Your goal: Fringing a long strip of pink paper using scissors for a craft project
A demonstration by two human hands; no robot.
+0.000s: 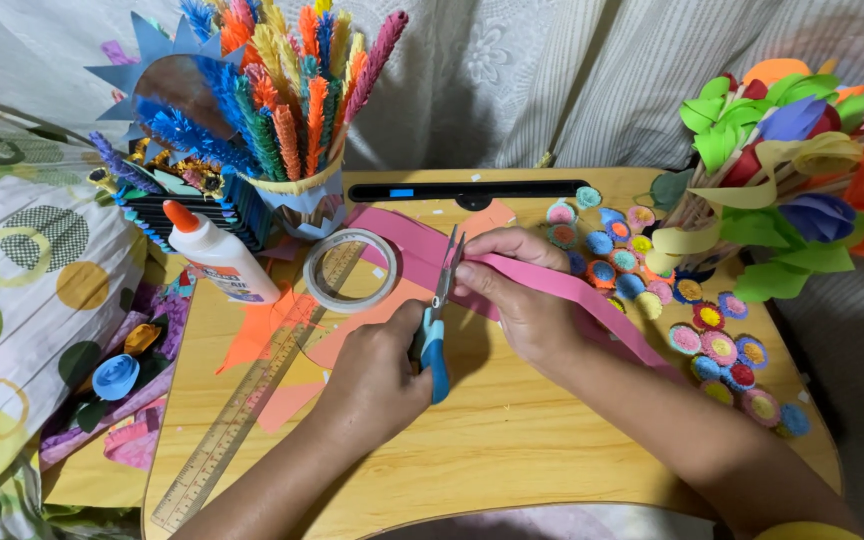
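Observation:
My left hand (372, 372) grips blue-handled scissors (439, 320), blades pointing up and away from me. Their tips meet the end of a long pink paper strip (592, 295). My right hand (514, 290) pinches that strip just right of the blades; the strip runs back over my right forearm. A wider pink sheet (407, 245) lies under the blades on the wooden lap table (512, 430).
A tape roll (352, 270), a glue bottle (217, 255), a clear ruler (242, 410) and orange paper scraps (262, 330) lie to the left. A cup of fringed paper sticks (287, 110) stands at the back. Several small rolled paper flowers (692, 320) and a paper bouquet (792, 150) are on the right.

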